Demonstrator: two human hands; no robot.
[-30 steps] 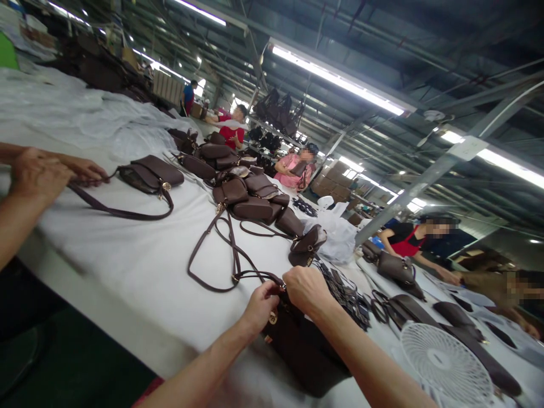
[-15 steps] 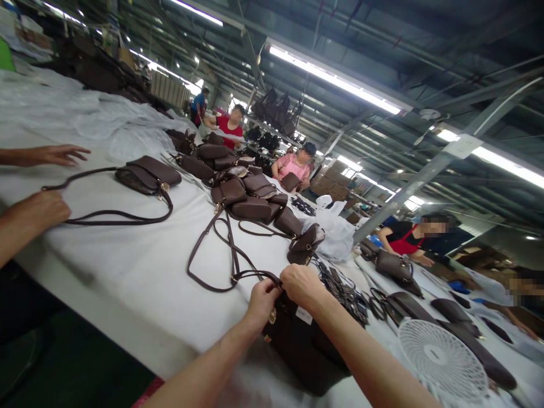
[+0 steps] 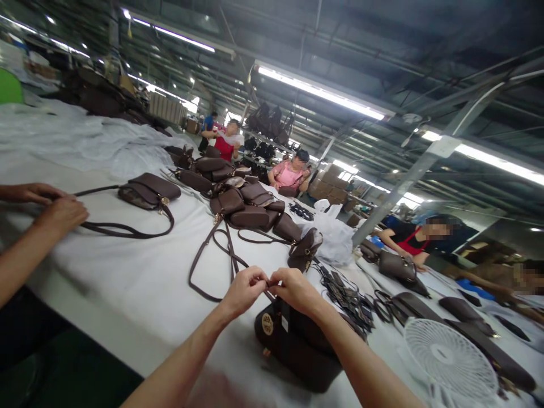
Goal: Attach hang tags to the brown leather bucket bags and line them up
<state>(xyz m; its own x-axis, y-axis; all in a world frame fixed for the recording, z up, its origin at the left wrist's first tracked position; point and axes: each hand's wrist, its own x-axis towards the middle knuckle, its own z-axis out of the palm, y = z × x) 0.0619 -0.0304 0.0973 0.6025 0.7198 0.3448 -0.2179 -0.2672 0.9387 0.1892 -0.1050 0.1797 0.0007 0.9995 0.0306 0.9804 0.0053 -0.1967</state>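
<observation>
A dark brown handbag point(image 3: 304, 357) with a round gold emblem and a white tag lies on the table just in front of me. Above it, my left hand point(image 3: 245, 290) pinches the bag's thin brown strap point(image 3: 205, 290). My right hand point(image 3: 293, 288) grips close beside it, fingertips almost touching the left ones; the piece of strap between them is mostly hidden by the fingers. From my hands the strap loops out to the left over the white cloth. Right of my hands lies a bundle of dark straps point(image 3: 346, 292).
Brown bags point(image 3: 249, 218) are piled mid-table. At left, a co-worker's hands point(image 3: 62, 212) hold the strap of another brown bag point(image 3: 148, 190). A white fan point(image 3: 450, 360) stands at lower right, near a slanting metal post point(image 3: 391, 195). More co-workers are across the table.
Both my hands have moved slightly up and left along the strap, uncovering the gold emblem. The co-worker's two hands at left have come together on their strap.
</observation>
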